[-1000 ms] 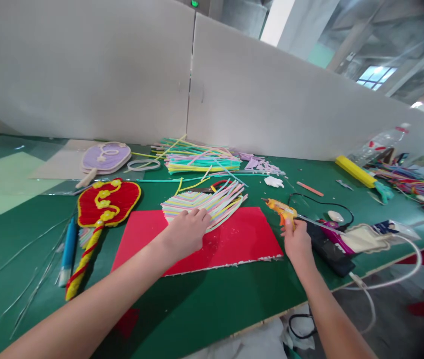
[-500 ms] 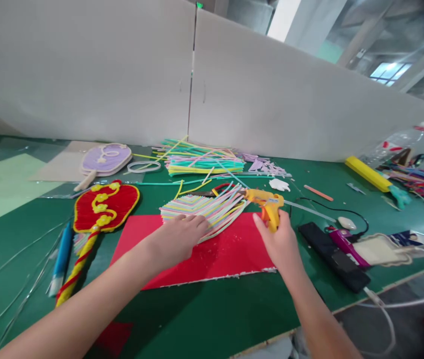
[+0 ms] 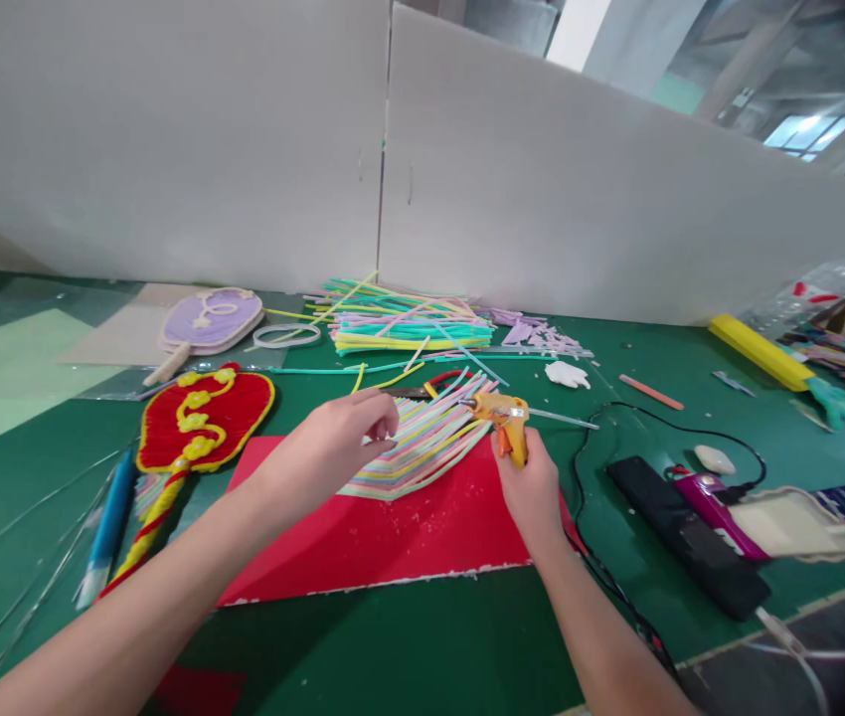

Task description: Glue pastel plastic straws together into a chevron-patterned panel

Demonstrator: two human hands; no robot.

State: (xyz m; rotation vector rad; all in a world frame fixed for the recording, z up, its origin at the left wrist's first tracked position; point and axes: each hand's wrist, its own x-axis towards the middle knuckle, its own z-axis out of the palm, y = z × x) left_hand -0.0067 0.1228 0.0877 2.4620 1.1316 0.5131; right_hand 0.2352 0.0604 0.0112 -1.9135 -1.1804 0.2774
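My right hand point(image 3: 533, 485) grips a yellow glue gun point(image 3: 503, 410) by its handle. A clear glue stick point(image 3: 564, 419) juts from the gun's back, and its nozzle points left over the strips. Pastel fuzzy pipe cleaners point(image 3: 422, 467), laid side by side in bent rows, rest on a red sheet point(image 3: 385, 542). Above their left part, my left hand point(image 3: 355, 428) is closed with fingers curled; whether anything is pinched in it I cannot make out. Behind the rows lie red-handled scissors point(image 3: 446, 378), partly covered.
At left lie a red and yellow fuzzy fan point(image 3: 233, 413), a purple fan point(image 3: 210, 318) and a blue tube point(image 3: 110, 512). Loose pipe cleaners point(image 3: 412, 328) are piled at the back. On the right are a black power strip point(image 3: 683, 537), a black cable point(image 3: 583, 472) and a yellow bar point(image 3: 758, 353).
My left hand has lifted off the pipe cleaners and curled its fingers. My right hand has brought the glue gun a little left and lower.
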